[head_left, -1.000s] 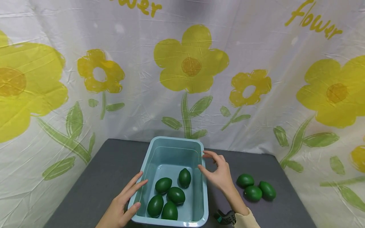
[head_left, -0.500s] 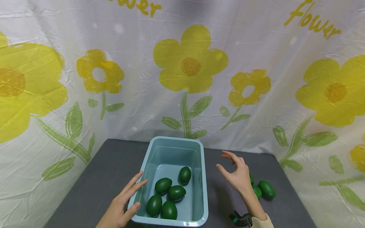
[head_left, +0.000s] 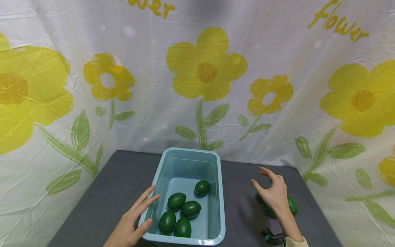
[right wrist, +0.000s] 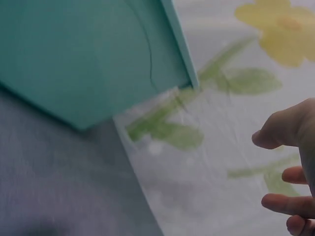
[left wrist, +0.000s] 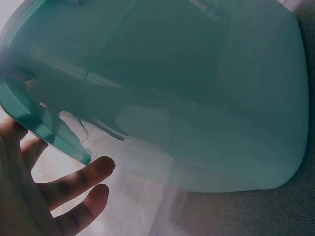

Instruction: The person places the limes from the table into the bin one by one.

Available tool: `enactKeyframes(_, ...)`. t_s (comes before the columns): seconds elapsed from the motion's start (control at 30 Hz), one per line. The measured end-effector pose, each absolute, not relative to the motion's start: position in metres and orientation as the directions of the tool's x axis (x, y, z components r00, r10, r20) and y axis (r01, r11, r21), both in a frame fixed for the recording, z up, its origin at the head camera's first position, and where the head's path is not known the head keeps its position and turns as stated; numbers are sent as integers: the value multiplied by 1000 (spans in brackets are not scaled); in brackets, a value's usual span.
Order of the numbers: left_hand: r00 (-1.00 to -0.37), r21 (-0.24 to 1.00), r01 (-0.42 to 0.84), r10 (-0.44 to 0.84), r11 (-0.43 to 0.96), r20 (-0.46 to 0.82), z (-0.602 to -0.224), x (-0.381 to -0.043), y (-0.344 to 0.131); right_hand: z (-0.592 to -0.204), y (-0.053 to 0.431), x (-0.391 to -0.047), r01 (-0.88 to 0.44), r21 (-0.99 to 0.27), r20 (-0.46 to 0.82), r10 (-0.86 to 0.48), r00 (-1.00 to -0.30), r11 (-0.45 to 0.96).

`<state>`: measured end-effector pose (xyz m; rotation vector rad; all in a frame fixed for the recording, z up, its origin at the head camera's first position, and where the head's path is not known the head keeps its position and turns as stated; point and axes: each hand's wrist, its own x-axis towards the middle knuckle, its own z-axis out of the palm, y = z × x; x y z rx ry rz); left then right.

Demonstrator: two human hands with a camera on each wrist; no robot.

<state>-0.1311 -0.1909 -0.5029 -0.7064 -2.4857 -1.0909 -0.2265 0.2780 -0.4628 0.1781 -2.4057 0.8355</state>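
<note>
In the head view, my left hand (head_left: 131, 219) rests at the left rim of a light blue plastic tub (head_left: 223, 206), its fingers spread and fairly straight. The left wrist view shows those fingers (left wrist: 78, 182) by the tub's outer wall (left wrist: 197, 108). Several dark green avocado-like fruits (head_left: 177, 201) lie on the tub floor. Right of the tub, my right hand (head_left: 274, 195) hangs over more green fruits (head_left: 292, 206), thumb and fingers apart around nothing. It partly hides that group. In the right wrist view, its fingers (right wrist: 285, 204) touch no object.
A dark grey tabletop (head_left: 240, 219) bears the tub and the loose fruits. Behind and beside it hangs a white curtain (head_left: 148, 113) printed with yellow flowers. A dark strap (head_left: 274, 237) sits on my right wrist.
My right hand has moved right from the tub's right rim to over the loose fruits. The rear fruit in the tub has rolled slightly and turned. My left hand stays in place.
</note>
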Motion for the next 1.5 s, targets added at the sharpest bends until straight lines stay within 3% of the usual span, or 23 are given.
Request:
enactKeyframes(0.13,-826,595,556,305,580,474,-502,-130,-191,-469,293,-225,-231,-515,507,76,-859,826)
enactKeyframes(0.33,-834,600,544,296,586,466,-500,-128,-190,-474,311,-221,-60,-518,273,98,-957,854)
enactKeyframes(0.6,-838,599,535,288,596,463,-500,-128,-190,-487,329,-226,18,-368,87,53,-995,930)
enactKeyframes(0.8,-840,604,535,291,591,459,-502,-129,-190,-502,336,-228,3,-259,57,19,-998,966)
enactKeyframes(1.5,-848,619,518,262,590,460,-500,-128,-188,-528,339,-235,46,-241,105,73,-992,969)
